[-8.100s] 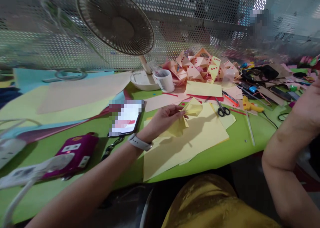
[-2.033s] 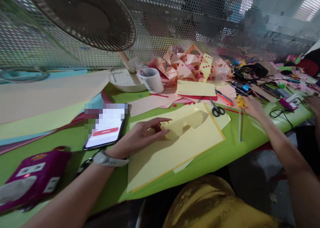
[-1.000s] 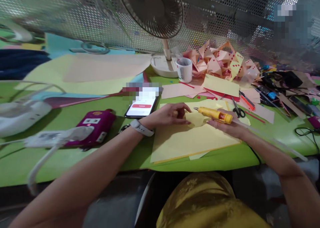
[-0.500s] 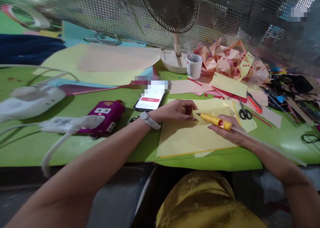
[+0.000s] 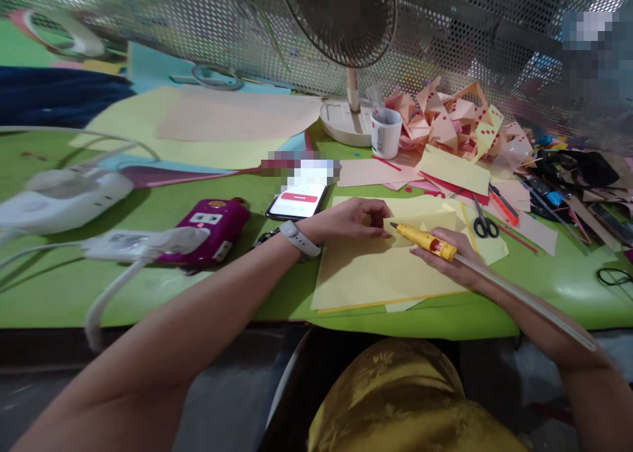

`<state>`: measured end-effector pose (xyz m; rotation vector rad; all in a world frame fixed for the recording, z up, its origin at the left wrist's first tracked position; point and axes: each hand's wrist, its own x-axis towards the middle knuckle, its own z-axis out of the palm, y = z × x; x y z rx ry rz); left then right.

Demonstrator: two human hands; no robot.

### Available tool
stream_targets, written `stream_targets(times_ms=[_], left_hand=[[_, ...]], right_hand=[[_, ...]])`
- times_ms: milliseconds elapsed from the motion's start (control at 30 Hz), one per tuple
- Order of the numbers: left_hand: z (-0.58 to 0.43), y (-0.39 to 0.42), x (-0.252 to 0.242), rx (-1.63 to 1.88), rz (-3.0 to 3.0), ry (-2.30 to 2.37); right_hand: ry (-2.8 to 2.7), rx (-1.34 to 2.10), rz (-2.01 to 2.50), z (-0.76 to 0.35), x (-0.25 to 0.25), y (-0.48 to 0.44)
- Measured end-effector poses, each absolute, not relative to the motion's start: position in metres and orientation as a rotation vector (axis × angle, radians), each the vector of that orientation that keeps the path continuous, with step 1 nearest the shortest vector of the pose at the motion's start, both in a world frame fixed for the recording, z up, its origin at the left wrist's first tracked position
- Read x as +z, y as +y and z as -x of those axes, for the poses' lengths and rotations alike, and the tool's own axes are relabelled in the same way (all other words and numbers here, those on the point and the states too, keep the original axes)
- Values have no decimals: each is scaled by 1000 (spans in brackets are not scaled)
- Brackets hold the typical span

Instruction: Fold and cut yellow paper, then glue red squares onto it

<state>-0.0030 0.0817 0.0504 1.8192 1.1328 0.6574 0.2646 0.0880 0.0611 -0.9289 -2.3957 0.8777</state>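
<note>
My right hand (image 5: 448,260) is closed around a yellow glue gun (image 5: 424,241) with a long clear glue stick (image 5: 524,300) trailing out behind. Its nozzle points left at a folded pale yellow paper piece (image 5: 420,218). My left hand (image 5: 349,219), with a white watch on the wrist, pinches the left edge of that folded piece, fingers curled. Both hands rest over a large pale yellow sheet (image 5: 366,274) on the green table (image 5: 148,293).
A phone (image 5: 297,201), a purple power strip (image 5: 208,231) and a white power strip (image 5: 138,244) lie to the left. Behind stand a fan (image 5: 346,16), a white cup (image 5: 386,133) and a pile of folded pink paper shapes (image 5: 455,119). Scissors (image 5: 482,221) lie to the right.
My right hand reached right, picked up the glue gun and brought it to the folded paper. In the last half second the nozzle edged closer to my left fingers.
</note>
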Motion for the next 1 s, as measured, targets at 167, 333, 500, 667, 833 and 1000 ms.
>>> stream_targets(times_ms=[167, 333, 500, 667, 833, 1000], left_hand=[[4, 82, 48, 660, -1845, 1127], [4, 83, 45, 684, -1854, 1122], [2, 83, 42, 706, -1835, 1116], [1, 83, 42, 726, -1832, 1100], [1, 83, 43, 748, -1870, 1100], [1, 84, 42, 783, -1873, 1092]], right_hand=[[-2409, 813, 912, -264, 59, 88], [-2399, 810, 914, -263, 57, 89], [-2403, 811, 898, -262, 57, 89], [-2400, 798, 886, -262, 58, 89], [-2401, 788, 864, -262, 56, 89], [-2399, 768, 851, -262, 54, 91]])
